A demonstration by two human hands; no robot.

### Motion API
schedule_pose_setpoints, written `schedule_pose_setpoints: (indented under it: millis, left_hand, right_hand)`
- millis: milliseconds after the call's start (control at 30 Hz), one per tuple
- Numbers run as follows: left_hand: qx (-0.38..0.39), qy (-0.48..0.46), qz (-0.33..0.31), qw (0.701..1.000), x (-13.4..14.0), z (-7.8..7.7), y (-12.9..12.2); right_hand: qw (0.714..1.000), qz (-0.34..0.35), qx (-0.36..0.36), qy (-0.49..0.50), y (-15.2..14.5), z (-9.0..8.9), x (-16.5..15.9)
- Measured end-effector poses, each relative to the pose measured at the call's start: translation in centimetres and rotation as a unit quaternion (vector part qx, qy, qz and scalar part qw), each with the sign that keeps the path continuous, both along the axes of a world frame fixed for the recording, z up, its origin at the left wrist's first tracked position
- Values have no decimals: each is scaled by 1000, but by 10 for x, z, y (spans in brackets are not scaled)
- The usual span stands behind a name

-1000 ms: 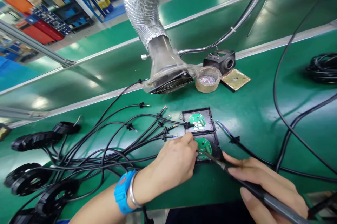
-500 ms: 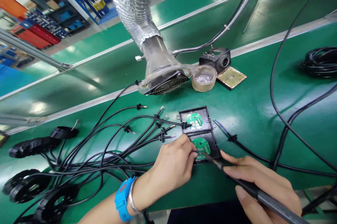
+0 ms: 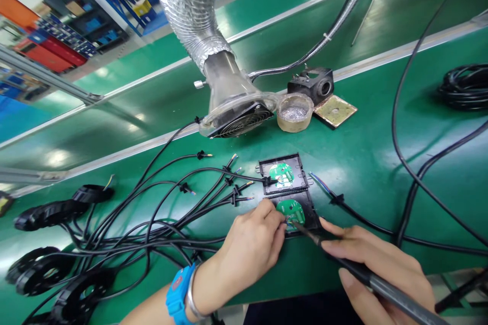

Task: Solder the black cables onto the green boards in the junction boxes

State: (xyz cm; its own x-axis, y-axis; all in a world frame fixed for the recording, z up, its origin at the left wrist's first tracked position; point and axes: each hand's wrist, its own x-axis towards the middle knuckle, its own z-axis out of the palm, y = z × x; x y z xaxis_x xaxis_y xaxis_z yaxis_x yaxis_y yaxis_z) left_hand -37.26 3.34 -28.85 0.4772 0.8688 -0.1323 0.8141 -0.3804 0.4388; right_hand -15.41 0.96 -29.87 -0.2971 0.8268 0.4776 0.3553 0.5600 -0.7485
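My right hand is closed round a soldering iron, whose tip reaches the lower edge of a round green circuit board. That board sits in a square black case. My left hand pinches at the board's left side, near the iron's tip; a thin wire end shows at the fingertips, and the rest is hidden by the fingers. Just behind stands a second black case, holding another green board with a black cable running to it.
Several black cables with stripped ends lie to the left, with black rings. A fume extractor hangs behind. Beyond it stand a solder bowl and an iron stand with a sponge. Another cable lies right.
The iron's tip and my left fingertips have shifted very slightly on the lower board. Both hands keep their grip. The view has moved a little.
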Motion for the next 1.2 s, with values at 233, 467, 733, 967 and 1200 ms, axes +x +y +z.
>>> schedule_pose_setpoints:
  millis: [233,467,733,967,1200]
  left_hand:
    - [7,0,2,1000,0,0,-1]
    - [-20,24,9,999,1,1,2]
    - [-19,46,-2,999,2,4,3]
    - [-8,69,-22,997,5,6,4]
    - [-15,73,-12,997,6,11,5]
  right_hand:
    - [1000,-1,-6,1,0,-2,1]
    - [1000,-1,7,-16,1,3,0]
    - [999,-8,-7,-39,-4,8,0]
    - [1000,-14,-23,-11,-2,9,4]
    - [999,-7,-34,19,-2,3,5]
